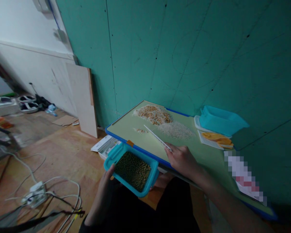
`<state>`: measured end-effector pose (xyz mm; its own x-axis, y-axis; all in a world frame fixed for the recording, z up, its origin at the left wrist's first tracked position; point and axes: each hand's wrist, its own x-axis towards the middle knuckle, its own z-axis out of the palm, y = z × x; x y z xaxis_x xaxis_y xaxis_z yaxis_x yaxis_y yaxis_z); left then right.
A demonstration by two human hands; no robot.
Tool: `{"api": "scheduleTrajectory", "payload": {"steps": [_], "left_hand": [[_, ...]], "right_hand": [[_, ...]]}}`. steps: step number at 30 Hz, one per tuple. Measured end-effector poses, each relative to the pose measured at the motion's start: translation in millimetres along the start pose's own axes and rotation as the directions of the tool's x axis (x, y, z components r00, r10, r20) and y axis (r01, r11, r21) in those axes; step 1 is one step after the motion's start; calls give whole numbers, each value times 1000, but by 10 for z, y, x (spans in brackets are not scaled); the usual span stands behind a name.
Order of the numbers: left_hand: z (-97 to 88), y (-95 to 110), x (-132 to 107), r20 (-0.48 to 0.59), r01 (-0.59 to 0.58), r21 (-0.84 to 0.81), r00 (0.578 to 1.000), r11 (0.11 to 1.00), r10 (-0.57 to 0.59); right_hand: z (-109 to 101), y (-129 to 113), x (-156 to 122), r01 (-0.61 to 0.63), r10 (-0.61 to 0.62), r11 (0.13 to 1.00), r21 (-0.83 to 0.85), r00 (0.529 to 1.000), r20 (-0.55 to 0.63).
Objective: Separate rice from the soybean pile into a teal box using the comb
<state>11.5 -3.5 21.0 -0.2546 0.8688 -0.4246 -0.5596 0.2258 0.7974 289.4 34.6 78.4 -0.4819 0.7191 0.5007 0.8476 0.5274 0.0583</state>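
My left hand grips a blue plastic container by its rim, thumb over the edge, at the table's near side above my lap. Dark green beans fill most of it, with yellowish beans at one side. My right hand is closed around one end of a thin flat white strip. The strip's far tip lies close to a small cluster of beans and grains. Beyond it sits a mixed pile of tan beans and white grains, beside a spread of white grains.
The pale green tabletop has a blue edge and meets a green wall. Another blue container, a yellow cloth-like item and a blurred packet stand right. White cables and a power strip lie on the floor left.
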Motion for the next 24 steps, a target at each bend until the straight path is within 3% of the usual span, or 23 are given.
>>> {"api": "scheduleTrajectory", "payload": {"steps": [9,17,24], "left_hand": [[63,-68,12,-67,25,41,998,999,-22],[19,-55,63,-76,6,54,997,999,-2],[-36,-125,105,-44,70,42,997,997,-69]], "right_hand": [[-41,-15,33,-59,63,995,75,996,-62],[121,97,245,-183,180,978,99,983,35],[166,258,315,-344,347,938,-41,933,97]]}}
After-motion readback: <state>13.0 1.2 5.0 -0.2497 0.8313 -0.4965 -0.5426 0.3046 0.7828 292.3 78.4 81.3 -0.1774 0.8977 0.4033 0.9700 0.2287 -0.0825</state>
